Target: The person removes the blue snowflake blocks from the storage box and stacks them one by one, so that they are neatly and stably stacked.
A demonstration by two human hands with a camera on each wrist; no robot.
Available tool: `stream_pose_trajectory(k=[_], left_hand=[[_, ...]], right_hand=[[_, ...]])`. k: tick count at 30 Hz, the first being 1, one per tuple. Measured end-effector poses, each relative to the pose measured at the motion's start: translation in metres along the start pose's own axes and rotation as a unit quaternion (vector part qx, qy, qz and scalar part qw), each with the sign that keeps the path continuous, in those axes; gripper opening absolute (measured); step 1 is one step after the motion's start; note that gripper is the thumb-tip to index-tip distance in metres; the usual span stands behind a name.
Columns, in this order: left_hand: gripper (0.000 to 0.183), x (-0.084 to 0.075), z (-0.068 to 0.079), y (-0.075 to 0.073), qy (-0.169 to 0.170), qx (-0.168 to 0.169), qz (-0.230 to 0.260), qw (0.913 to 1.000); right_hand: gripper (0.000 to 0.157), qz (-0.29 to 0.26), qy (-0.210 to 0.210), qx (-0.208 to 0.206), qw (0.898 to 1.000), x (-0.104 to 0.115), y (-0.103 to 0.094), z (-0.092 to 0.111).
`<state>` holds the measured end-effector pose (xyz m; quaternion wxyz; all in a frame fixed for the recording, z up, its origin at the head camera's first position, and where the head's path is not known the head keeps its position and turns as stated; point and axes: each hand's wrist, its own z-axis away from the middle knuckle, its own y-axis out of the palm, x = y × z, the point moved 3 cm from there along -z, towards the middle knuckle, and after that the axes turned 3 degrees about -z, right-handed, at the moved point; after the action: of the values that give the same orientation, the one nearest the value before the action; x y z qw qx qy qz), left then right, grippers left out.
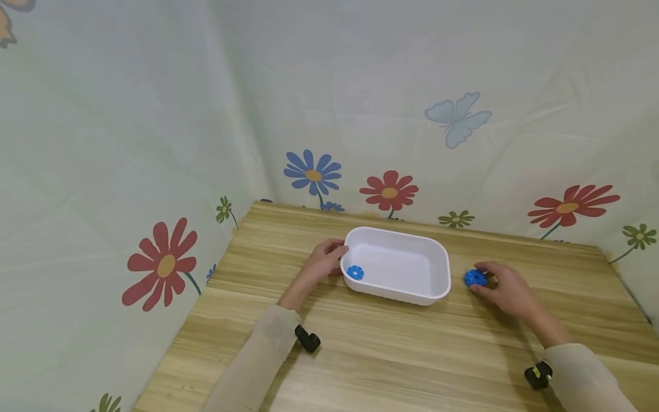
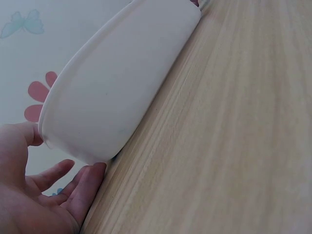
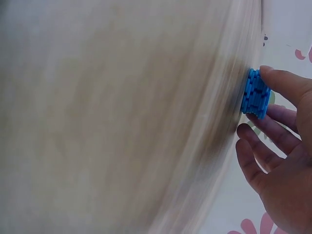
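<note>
A white plastic tray (image 1: 401, 294) with rounded corners stands on the table. My left hand (image 1: 325, 258) holds its left end, thumb at the rim and fingertips low by the base, as the left wrist view shows. Inside the tray's near left corner lies a blue notched disc (image 1: 355, 273), flower-shaped with a hole in the middle. To the right of the tray, my right hand (image 1: 507, 288) pinches a stack of blue notched discs (image 3: 256, 93) between thumb and fingers. That stack is close over the tabletop, its discs pressed face to face, and the lower fingers are spread apart.
The wood-grain table (image 1: 370, 355) reaches back to a pale curtain (image 1: 360, 114) printed with flowers and a butterfly. More curtain hangs along the left side. Small black cameras (image 1: 308, 339) sit at both wrists.
</note>
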<state>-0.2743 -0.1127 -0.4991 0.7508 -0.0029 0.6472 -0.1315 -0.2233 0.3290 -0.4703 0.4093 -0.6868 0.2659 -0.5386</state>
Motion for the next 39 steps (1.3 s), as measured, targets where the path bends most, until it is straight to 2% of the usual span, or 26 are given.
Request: stream_pose_trajectory(k=[14,22,25,28,34,37,39], left_hand=[[0.047,0.001,-0.001,0.001,-0.002,0.0,-0.004,1.0],[0.048,0.002,-0.002,0.003,-0.002,-0.002,-0.01,0.9999],[0.048,0.001,-0.001,0.003,-0.003,-0.002,-0.013,0.9999],[0.047,0.0,0.0,0.003,-0.002,-0.004,-0.013,0.9999],[0.046,-0.001,0.0,0.002,0.001,-0.006,-0.006,1.0],[0.046,0.0,0.0,0.001,0.001,-0.005,-0.005,1.0],[0.047,0.0,0.0,0.001,0.0,-0.006,-0.005,1.0]], right_hand=[[0.049,-0.001,0.004,0.008,1.0,0.0,0.0,0.001],[0.056,-0.005,0.006,0.013,1.0,0.001,-0.003,0.003],[0.057,-0.006,-0.002,-0.004,1.0,0.006,-0.008,0.003],[0.054,-0.007,-0.023,-0.039,0.999,0.018,-0.015,0.002],[0.042,-0.005,-0.086,-0.11,0.99,0.063,-0.017,-0.006],[0.038,-0.015,-0.104,-0.108,0.989,0.083,-0.007,-0.014],[0.036,-0.026,-0.107,-0.091,0.99,0.094,0.003,-0.021]])
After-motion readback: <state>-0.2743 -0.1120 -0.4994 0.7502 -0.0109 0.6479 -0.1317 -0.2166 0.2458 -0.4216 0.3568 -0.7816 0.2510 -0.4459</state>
